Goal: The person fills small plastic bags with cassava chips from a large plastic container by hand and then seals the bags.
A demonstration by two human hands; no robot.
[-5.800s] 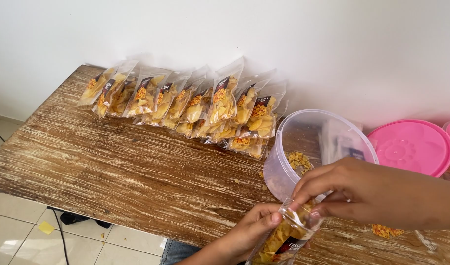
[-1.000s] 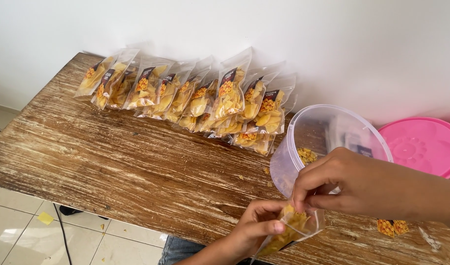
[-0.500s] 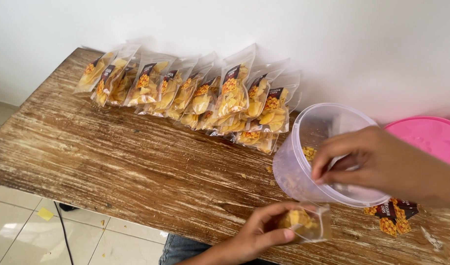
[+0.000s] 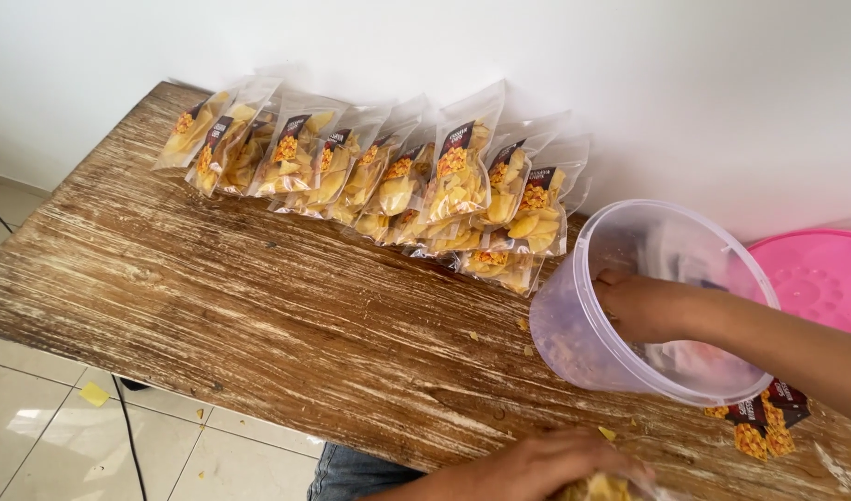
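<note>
A clear plastic tub (image 4: 650, 301) lies tilted on its side near the right end of the worktop (image 4: 258, 315), its mouth turned up and to the right, with a few yellow chips and crumbs showing through the wall at its low side. The right hand (image 4: 640, 306) is inside the tub, past the rim, fingers curled in around something there, though what they grip cannot be made out through the plastic. The left hand (image 4: 546, 464) rests at the near edge of the worktop, closed over a small clear pouch (image 4: 606, 486) partly filled with yellow chips, which sits at the very bottom of the view. Along the far edge, against the white wall (image 4: 685, 83), stands a leaning row of sealed chip packets (image 4: 388, 176), each clear with yellow chips inside and a dark label. Beyond the tub, at the right edge, lies a pink lid (image 4: 819, 278), and just under the tub near the right end a couple of flat labelled pouches (image 4: 759, 422) lie on the wood. Half a second ago the right hand was at the tub's rim; now it has gone down inside, and the left hand with its pouch has dropped lower towards the near edge. A second ago both hands were together on the pouch.
</note>
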